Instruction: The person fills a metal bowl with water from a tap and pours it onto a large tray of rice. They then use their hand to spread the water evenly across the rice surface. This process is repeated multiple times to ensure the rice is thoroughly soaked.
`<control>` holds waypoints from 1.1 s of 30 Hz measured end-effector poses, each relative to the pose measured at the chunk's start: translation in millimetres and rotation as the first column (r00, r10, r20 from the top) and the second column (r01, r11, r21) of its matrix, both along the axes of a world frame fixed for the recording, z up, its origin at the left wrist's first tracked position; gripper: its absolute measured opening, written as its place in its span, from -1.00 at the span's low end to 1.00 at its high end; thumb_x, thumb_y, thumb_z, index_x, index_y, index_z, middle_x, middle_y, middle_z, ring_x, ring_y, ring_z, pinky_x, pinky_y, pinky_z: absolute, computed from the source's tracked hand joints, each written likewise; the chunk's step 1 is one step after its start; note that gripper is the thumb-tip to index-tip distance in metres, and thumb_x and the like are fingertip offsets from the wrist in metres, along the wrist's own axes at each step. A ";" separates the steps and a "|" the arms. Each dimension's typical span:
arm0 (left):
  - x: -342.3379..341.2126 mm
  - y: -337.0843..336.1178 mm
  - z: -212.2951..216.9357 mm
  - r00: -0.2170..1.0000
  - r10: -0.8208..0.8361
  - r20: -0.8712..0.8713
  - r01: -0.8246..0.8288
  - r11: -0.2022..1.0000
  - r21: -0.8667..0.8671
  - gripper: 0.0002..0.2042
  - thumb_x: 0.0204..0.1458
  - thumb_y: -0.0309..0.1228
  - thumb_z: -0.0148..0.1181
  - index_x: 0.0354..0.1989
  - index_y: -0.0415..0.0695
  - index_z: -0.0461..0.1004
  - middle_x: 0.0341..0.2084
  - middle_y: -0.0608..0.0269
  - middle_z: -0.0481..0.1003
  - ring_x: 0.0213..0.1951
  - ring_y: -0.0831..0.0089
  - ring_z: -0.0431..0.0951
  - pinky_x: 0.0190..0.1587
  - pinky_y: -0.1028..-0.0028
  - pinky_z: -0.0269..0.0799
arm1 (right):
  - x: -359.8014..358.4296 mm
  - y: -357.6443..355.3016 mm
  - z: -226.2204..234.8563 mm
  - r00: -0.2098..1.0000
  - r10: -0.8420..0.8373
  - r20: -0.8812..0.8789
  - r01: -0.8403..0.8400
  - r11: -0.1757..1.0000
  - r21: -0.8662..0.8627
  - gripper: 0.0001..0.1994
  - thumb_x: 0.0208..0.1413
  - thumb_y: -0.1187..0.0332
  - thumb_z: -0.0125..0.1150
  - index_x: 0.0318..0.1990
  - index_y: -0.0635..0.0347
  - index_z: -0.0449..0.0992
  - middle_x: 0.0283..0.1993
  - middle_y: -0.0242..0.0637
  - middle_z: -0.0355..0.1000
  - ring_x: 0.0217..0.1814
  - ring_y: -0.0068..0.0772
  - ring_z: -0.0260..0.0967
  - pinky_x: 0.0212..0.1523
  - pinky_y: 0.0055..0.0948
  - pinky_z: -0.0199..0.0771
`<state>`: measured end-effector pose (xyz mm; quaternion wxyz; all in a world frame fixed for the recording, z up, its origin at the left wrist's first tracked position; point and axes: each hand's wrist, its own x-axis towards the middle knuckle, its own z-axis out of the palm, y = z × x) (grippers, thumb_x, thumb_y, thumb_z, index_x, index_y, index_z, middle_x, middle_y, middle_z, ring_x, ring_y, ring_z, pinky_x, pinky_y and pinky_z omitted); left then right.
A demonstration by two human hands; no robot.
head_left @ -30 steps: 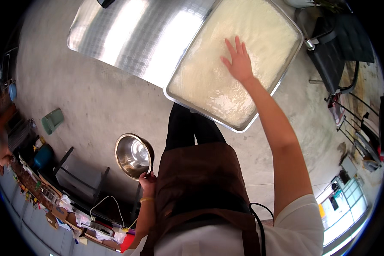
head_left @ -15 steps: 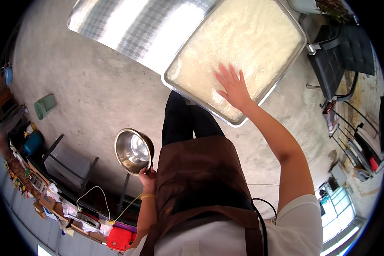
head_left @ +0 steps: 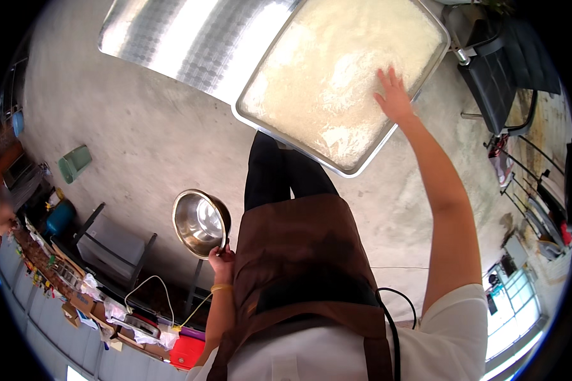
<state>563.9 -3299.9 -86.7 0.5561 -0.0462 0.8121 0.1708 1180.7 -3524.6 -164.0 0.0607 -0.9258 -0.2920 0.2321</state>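
Note:
A large shallow metal tray [head_left: 292,147] stands in front of me, covered with a layer of pale, cream-coloured grains [head_left: 305,70] that look like rice. My right hand [head_left: 394,96] lies over the grains by the tray's right side, fingers spread and palm down, holding nothing. At my left side my left hand [head_left: 221,261] grips the rim of a round stainless steel bowl [head_left: 200,222]. The bowl is tilted so its inside shows, and I see nothing in it.
The tray rests on a shiny metal tabletop [head_left: 171,44]. To the right stands a black chair [head_left: 489,89]. A green bin [head_left: 75,162] sits on the concrete floor [head_left: 140,120] at left, near a cluttered table with a red box [head_left: 187,351].
My right hand has swept right and away from me across the grains, from the tray's middle to its right side. The grain surface shows a changed pattern. My left hand still holds the bowl.

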 end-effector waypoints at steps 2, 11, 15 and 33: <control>12.6 0.8 12.9 1.000 0.022 0.012 -0.022 1.000 0.006 -0.87 -0.16 -0.38 -0.10 -0.44 -0.12 0.32 -0.43 0.24 0.45 -0.45 0.39 0.44 -0.51 0.56 0.29 | -21.5 3.3 -20.7 0.998 -0.008 0.068 0.004 0.998 0.060 -0.32 -0.07 0.22 0.08 0.23 -0.08 -0.09 0.30 -0.08 -0.29 0.31 0.12 -0.38 0.21 -0.02 -0.16; -2.6 22.5 61.4 0.998 -0.001 0.059 -0.004 0.997 0.078 -0.76 -0.17 -0.36 -0.13 -0.32 -0.15 0.34 -0.39 0.24 0.47 -0.49 0.44 0.46 -0.55 0.61 0.32 | -145.2 86.4 -7.2 0.858 -0.488 -0.163 0.495 0.869 0.004 -0.18 -0.18 0.27 0.13 0.24 0.14 -0.20 0.27 0.17 -0.39 0.30 0.20 -0.42 0.24 -0.12 -0.20; -3.7 33.5 93.2 0.996 0.081 0.045 -0.085 0.991 0.100 -0.71 -0.15 -0.34 -0.16 -0.25 -0.17 0.35 -0.32 0.23 0.48 -0.49 0.49 0.48 -0.58 0.64 0.31 | -147.6 119.2 5.1 0.815 -0.453 -0.361 0.496 0.868 0.033 -0.20 -0.19 0.27 0.12 0.22 0.24 -0.16 0.26 0.21 -0.34 0.32 0.13 -0.40 0.25 -0.19 -0.19; -161.8 130.2 21.8 0.468 -0.421 -0.777 0.762 0.637 0.114 -0.72 -0.12 -0.28 0.16 -0.37 -0.27 0.35 -0.42 0.06 0.47 -0.40 0.23 0.49 -0.35 0.34 0.38 | -93.5 82.2 125.8 0.559 -0.678 0.477 0.719 0.683 0.129 -0.84 -0.18 0.42 -0.02 -0.47 0.34 0.43 -0.43 0.06 0.40 -0.39 0.01 0.38 -0.41 -0.16 0.37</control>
